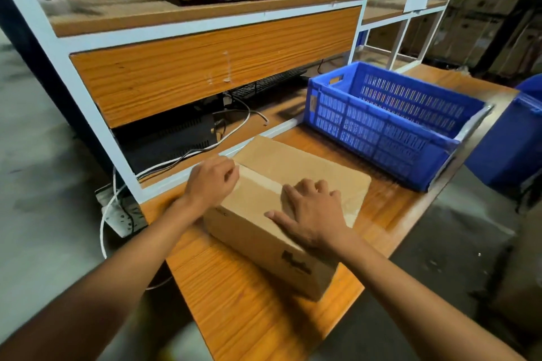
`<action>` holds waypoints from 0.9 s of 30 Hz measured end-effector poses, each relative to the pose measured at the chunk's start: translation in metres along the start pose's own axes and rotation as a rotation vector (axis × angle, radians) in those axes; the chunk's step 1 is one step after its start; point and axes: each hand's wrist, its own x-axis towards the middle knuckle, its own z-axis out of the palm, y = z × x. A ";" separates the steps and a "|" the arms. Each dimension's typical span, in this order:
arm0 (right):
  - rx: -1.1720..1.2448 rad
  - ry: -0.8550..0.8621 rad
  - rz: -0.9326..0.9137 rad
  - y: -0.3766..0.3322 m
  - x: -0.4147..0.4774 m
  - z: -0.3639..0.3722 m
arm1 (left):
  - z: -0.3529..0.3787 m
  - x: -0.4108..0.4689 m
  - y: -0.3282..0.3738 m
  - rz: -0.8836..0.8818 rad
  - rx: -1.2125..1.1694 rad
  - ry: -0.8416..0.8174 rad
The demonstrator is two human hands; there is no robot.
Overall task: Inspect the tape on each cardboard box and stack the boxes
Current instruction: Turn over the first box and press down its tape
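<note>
**A:** What are the hands doing?

**B:** The right hand (pixel 311 214) is lying flat, fingers spread, pressing on top of the cardboard box (pixel 308 163) on the table (pixel 234 287). The left hand (pixel 211 182) is curling its fingers at the box's far-left edge, on the tape (pixel 264 182); I cannot tell whether it is pinching anything.

**A:** Progress?

**B:** It appears to be inspecting one box. No stack is showing. A blue crate (pixel 381 126) is standing beyond the hands.
</note>
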 end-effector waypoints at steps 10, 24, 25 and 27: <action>0.117 0.008 -0.095 0.063 0.026 0.000 | 0.007 -0.013 0.084 -0.305 0.153 -0.538; 0.050 0.138 -0.086 0.036 -0.008 -0.002 | 0.004 0.017 0.036 -0.033 0.281 -0.299; 0.092 0.157 -0.126 0.044 -0.009 0.002 | 0.000 0.003 0.047 -0.036 0.236 -0.396; 0.214 0.207 -0.207 0.056 -0.011 0.013 | -0.006 -0.027 0.059 -0.020 0.103 -0.553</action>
